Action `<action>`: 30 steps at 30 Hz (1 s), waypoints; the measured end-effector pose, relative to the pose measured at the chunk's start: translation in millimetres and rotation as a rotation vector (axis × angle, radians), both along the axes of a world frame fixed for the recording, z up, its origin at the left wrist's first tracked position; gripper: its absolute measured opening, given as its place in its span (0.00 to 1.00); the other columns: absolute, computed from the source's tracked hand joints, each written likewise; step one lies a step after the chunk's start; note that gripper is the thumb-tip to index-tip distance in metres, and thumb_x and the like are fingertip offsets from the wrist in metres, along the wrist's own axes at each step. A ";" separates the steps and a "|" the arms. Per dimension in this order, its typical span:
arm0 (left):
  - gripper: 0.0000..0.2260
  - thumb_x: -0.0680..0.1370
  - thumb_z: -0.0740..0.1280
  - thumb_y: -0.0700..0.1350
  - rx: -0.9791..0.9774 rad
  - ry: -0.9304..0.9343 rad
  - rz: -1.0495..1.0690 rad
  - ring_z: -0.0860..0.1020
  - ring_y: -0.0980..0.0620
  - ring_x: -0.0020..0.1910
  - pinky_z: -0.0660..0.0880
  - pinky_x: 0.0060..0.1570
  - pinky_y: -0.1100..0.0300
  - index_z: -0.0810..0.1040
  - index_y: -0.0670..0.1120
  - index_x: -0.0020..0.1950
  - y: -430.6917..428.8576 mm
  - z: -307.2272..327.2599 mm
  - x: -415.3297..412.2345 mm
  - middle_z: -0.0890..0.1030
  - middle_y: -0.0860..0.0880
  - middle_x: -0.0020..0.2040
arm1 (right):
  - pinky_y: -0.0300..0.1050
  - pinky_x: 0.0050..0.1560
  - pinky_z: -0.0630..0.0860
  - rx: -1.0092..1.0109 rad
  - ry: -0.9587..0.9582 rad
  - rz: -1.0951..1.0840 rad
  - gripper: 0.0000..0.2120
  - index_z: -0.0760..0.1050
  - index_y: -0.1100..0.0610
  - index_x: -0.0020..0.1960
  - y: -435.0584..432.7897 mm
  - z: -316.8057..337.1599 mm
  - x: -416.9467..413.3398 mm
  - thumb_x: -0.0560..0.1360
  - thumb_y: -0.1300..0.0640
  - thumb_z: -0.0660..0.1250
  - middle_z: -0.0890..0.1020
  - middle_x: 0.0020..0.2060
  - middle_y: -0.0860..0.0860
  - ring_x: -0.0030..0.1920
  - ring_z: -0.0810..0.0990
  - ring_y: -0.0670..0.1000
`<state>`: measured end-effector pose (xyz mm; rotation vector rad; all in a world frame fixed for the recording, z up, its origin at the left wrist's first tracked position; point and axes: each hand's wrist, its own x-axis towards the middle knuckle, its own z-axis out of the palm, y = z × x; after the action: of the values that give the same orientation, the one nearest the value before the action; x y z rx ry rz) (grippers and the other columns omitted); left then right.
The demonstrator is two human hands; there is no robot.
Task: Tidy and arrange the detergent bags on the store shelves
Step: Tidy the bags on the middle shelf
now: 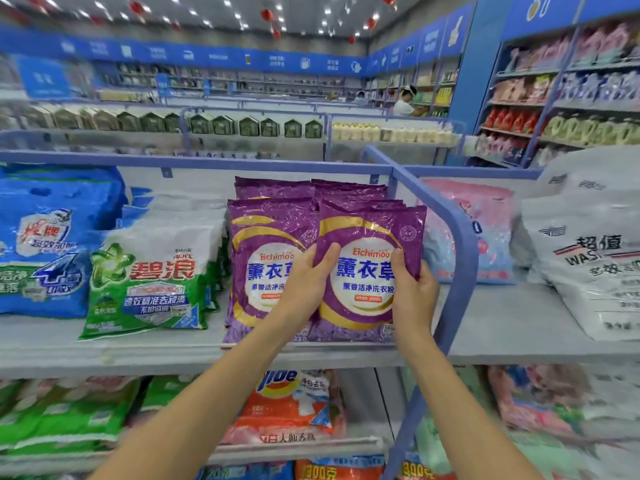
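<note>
- top shelf (519,341): the purple detergent bag (367,282) stands at the front, just right of its twin (263,258) and beside the blue divider (464,244).
- it looks like a soft, crinkly powder pouch, probably saggy and a bit slick, so i'd hold both side edges.
- left hand (304,282) and right hand (414,292) take one edge each.
- fingers (398,263) pinch it, thumbs in front.

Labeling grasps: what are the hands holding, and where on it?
The front right purple Eichimoo detergent bag: left hand grips its left edge, right hand its right edge, both mid-height.
</note>
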<state>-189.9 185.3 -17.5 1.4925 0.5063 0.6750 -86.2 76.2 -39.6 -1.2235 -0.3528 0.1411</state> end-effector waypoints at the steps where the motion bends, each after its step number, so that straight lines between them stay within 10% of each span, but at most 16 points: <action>1: 0.23 0.79 0.69 0.61 0.008 0.010 0.018 0.84 0.51 0.59 0.82 0.57 0.52 0.76 0.49 0.69 1.7 -5.8 1.3 0.85 0.51 0.60 | 0.44 0.41 0.83 -0.017 0.008 -0.013 0.10 0.81 0.50 0.58 1.1 -6.8 1.8 0.80 0.47 0.70 0.88 0.48 0.48 0.47 0.88 0.50; 4: 0.30 0.78 0.74 0.51 0.129 0.002 0.037 0.82 0.58 0.60 0.82 0.57 0.55 0.64 0.56 0.75 3.2 -20.1 -2.7 0.80 0.54 0.65 | 0.37 0.36 0.81 -0.064 -0.015 -0.092 0.10 0.81 0.51 0.57 3.1 -18.6 -0.6 0.80 0.47 0.70 0.87 0.46 0.47 0.42 0.86 0.42; 7: 0.51 0.71 0.80 0.45 0.391 0.069 0.050 0.71 0.71 0.66 0.74 0.62 0.68 0.47 0.65 0.79 -5.6 -34.7 -14.7 0.68 0.64 0.68 | 0.50 0.45 0.85 -0.096 -0.038 -0.152 0.10 0.81 0.47 0.56 8.3 -26.2 0.2 0.79 0.44 0.70 0.87 0.46 0.46 0.45 0.86 0.45; 10: 0.60 0.65 0.82 0.48 0.584 0.174 -0.025 0.63 0.64 0.75 0.66 0.75 0.58 0.42 0.61 0.81 -12.8 -47.4 -20.5 0.62 0.60 0.76 | 0.54 0.47 0.85 -0.112 -0.021 -0.164 0.07 0.80 0.44 0.51 13.6 -30.0 5.3 0.79 0.42 0.70 0.87 0.45 0.44 0.44 0.87 0.46; 22: 0.57 0.69 0.80 0.56 0.811 0.425 -0.007 0.65 0.47 0.72 0.65 0.67 0.58 0.39 0.61 0.82 -3.4 -47.0 3.8 0.64 0.47 0.72 | 0.41 0.44 0.83 -0.280 -0.115 -0.085 0.19 0.69 0.47 0.67 19.4 -26.0 25.2 0.80 0.41 0.67 0.83 0.56 0.45 0.51 0.85 0.46; 30: 0.51 0.79 0.71 0.52 0.828 0.485 -0.047 0.80 0.44 0.56 0.77 0.56 0.55 0.28 0.62 0.79 -15.4 -54.2 -9.1 0.56 0.44 0.80 | 0.58 0.78 0.63 -0.628 -0.520 0.100 0.49 0.39 0.37 0.79 -31.2 -87.4 -12.6 0.76 0.51 0.74 0.52 0.80 0.49 0.80 0.55 0.51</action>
<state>-198.9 170.0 -71.8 2.4721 0.5843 0.4973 -98.8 45.0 -126.9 -1.8650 -0.8676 0.0128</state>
